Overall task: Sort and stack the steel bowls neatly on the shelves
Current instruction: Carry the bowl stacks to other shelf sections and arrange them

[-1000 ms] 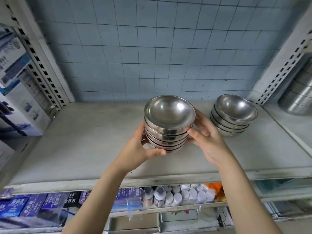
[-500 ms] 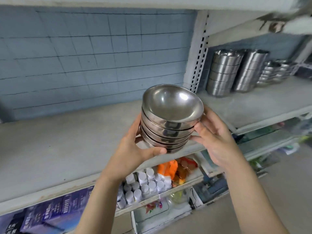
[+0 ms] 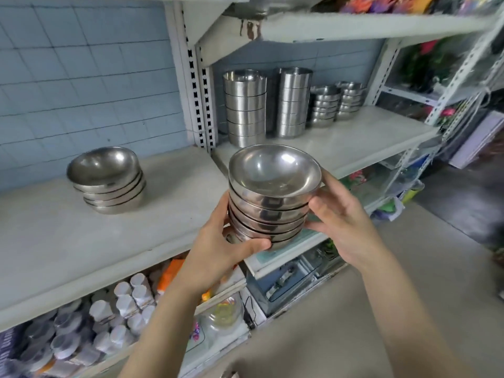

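I hold a stack of several steel bowls (image 3: 272,197) in the air in front of the shelf edge. My left hand (image 3: 218,249) grips its left side and base with the thumb under the bottom bowl. My right hand (image 3: 343,225) presses on its right side. A second stack of steel bowls (image 3: 109,181) rests on the left shelf (image 3: 54,236). On the right shelf (image 3: 354,140) stand two tall stacks of straight-sided steel bowls (image 3: 245,107) and two short stacks of small steel bowls (image 3: 324,105).
A perforated white upright (image 3: 200,91) divides the two shelf bays, with blue tiled wall behind. White bottles (image 3: 120,309) and packets fill the lower shelf. An upper shelf (image 3: 354,25) overhangs the right bay. Open floor (image 3: 409,268) lies to the right.
The view has swung to the right: the right bay with its steel stacks now fills the upper middle. The held stack stays between both hands, now off the left shelf and near the right bay.
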`<act>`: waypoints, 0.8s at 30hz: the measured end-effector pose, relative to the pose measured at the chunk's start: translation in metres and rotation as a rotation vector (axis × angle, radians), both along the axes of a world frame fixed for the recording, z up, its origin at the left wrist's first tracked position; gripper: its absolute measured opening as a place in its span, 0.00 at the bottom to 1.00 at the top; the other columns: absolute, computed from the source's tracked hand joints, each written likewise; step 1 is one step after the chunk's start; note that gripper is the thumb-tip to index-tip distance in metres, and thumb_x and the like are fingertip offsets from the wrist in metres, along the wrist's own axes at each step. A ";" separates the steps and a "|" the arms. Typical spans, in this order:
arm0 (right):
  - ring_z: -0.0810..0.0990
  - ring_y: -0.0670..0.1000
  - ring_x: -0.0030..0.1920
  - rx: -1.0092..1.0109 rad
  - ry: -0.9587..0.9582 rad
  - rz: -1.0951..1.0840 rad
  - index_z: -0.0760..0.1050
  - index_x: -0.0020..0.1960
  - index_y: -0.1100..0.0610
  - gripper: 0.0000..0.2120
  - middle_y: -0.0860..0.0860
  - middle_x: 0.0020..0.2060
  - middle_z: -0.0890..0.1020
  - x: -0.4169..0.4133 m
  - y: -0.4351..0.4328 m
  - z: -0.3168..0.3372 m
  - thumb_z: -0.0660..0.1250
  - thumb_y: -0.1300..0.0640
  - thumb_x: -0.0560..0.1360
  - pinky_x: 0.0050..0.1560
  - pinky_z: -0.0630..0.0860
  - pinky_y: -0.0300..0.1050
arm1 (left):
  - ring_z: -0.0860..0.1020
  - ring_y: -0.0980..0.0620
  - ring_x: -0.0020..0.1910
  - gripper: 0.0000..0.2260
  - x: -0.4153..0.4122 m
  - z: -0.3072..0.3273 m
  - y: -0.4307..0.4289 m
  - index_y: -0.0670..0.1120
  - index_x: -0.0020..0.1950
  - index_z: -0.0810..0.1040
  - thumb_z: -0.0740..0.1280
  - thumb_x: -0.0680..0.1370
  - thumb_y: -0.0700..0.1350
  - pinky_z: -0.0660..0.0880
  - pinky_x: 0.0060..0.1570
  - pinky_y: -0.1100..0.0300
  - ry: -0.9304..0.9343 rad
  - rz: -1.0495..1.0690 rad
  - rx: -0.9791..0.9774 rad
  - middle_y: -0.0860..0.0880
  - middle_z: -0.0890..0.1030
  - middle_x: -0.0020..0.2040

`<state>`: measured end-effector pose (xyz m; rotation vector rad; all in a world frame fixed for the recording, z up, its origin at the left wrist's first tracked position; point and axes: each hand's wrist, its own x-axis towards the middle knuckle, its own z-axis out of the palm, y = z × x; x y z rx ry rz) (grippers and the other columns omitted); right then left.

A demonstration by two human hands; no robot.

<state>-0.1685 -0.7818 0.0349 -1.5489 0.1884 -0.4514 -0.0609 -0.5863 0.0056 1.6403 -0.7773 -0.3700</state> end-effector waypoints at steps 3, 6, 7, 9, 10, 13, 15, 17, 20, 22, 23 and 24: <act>0.80 0.50 0.62 0.013 0.002 -0.027 0.71 0.69 0.37 0.35 0.47 0.61 0.82 0.006 -0.044 -0.004 0.77 0.38 0.64 0.55 0.81 0.55 | 0.76 0.64 0.63 0.39 0.009 -0.004 -0.047 0.58 0.72 0.67 0.80 0.65 0.52 0.73 0.61 0.68 0.027 -0.017 0.005 0.63 0.79 0.63; 0.81 0.51 0.62 0.002 0.006 -0.084 0.70 0.70 0.37 0.37 0.47 0.61 0.82 0.013 -0.090 -0.008 0.77 0.36 0.63 0.55 0.81 0.58 | 0.76 0.64 0.63 0.40 0.024 -0.009 -0.098 0.58 0.73 0.66 0.80 0.65 0.53 0.73 0.62 0.65 0.034 -0.063 0.007 0.64 0.79 0.63; 0.81 0.51 0.62 -0.007 0.011 -0.103 0.70 0.69 0.37 0.37 0.47 0.61 0.82 0.014 -0.103 -0.009 0.77 0.36 0.63 0.56 0.81 0.59 | 0.76 0.63 0.63 0.41 0.029 -0.011 -0.114 0.58 0.74 0.66 0.80 0.64 0.53 0.72 0.63 0.64 0.034 -0.078 0.005 0.63 0.78 0.63; 0.80 0.51 0.63 -0.034 0.023 -0.145 0.69 0.69 0.36 0.37 0.46 0.61 0.82 0.016 -0.136 -0.010 0.77 0.34 0.63 0.57 0.80 0.61 | 0.76 0.63 0.63 0.41 0.039 -0.015 -0.151 0.58 0.74 0.65 0.80 0.64 0.54 0.72 0.63 0.64 0.044 -0.118 0.003 0.62 0.78 0.64; 0.80 0.51 0.63 -0.045 0.027 -0.167 0.69 0.69 0.35 0.38 0.46 0.61 0.82 0.015 -0.152 -0.010 0.77 0.34 0.62 0.57 0.80 0.61 | 0.77 0.63 0.62 0.41 0.041 -0.016 -0.169 0.58 0.74 0.66 0.80 0.64 0.54 0.72 0.61 0.67 0.054 -0.140 0.006 0.62 0.79 0.63; 0.80 0.52 0.63 -0.066 0.039 -0.232 0.67 0.73 0.38 0.41 0.47 0.62 0.82 0.007 -0.206 -0.012 0.76 0.32 0.62 0.58 0.79 0.62 | 0.78 0.64 0.59 0.38 0.045 -0.015 -0.230 0.60 0.70 0.68 0.80 0.64 0.53 0.73 0.54 0.72 0.068 -0.206 0.015 0.64 0.80 0.59; 0.80 0.52 0.63 -0.038 0.038 -0.268 0.67 0.73 0.38 0.43 0.48 0.62 0.82 -0.001 -0.240 -0.015 0.77 0.33 0.61 0.59 0.79 0.61 | 0.79 0.63 0.59 0.39 0.044 -0.014 -0.268 0.61 0.71 0.68 0.80 0.64 0.52 0.74 0.54 0.71 0.069 -0.239 0.026 0.64 0.80 0.60; 0.82 0.50 0.61 -0.010 0.036 -0.304 0.68 0.72 0.37 0.45 0.46 0.61 0.83 -0.008 -0.273 -0.016 0.78 0.32 0.58 0.56 0.81 0.55 | 0.78 0.62 0.60 0.38 0.042 -0.014 -0.307 0.61 0.71 0.68 0.82 0.64 0.51 0.74 0.59 0.66 0.074 -0.263 0.046 0.64 0.80 0.60; 0.83 0.47 0.58 -0.020 0.004 -0.300 0.69 0.72 0.43 0.38 0.44 0.60 0.83 -0.015 -0.329 -0.015 0.76 0.39 0.65 0.49 0.81 0.44 | 0.78 0.63 0.60 0.36 0.038 -0.017 -0.369 0.64 0.67 0.70 0.82 0.64 0.50 0.75 0.59 0.64 0.073 -0.270 0.069 0.64 0.80 0.59; 0.82 0.47 0.59 -0.023 -0.006 -0.285 0.69 0.72 0.43 0.32 0.45 0.60 0.83 -0.021 -0.372 -0.013 0.72 0.48 0.69 0.47 0.81 0.42 | 0.78 0.64 0.60 0.37 0.031 -0.017 -0.411 0.63 0.68 0.69 0.82 0.64 0.50 0.75 0.60 0.63 0.088 -0.253 0.065 0.64 0.80 0.60; 0.82 0.47 0.59 -0.033 0.002 -0.269 0.68 0.73 0.44 0.32 0.46 0.61 0.82 -0.024 -0.394 -0.011 0.70 0.50 0.70 0.47 0.81 0.41 | 0.78 0.64 0.60 0.39 0.027 -0.018 -0.431 0.62 0.69 0.69 0.82 0.63 0.51 0.75 0.61 0.62 0.092 -0.239 0.058 0.64 0.80 0.61; 0.82 0.48 0.60 -0.043 0.011 -0.246 0.68 0.74 0.44 0.32 0.47 0.62 0.82 -0.026 -0.416 -0.010 0.70 0.51 0.71 0.47 0.81 0.41 | 0.78 0.64 0.60 0.40 0.023 -0.019 -0.451 0.60 0.70 0.69 0.83 0.62 0.52 0.75 0.62 0.61 0.093 -0.224 0.051 0.63 0.80 0.61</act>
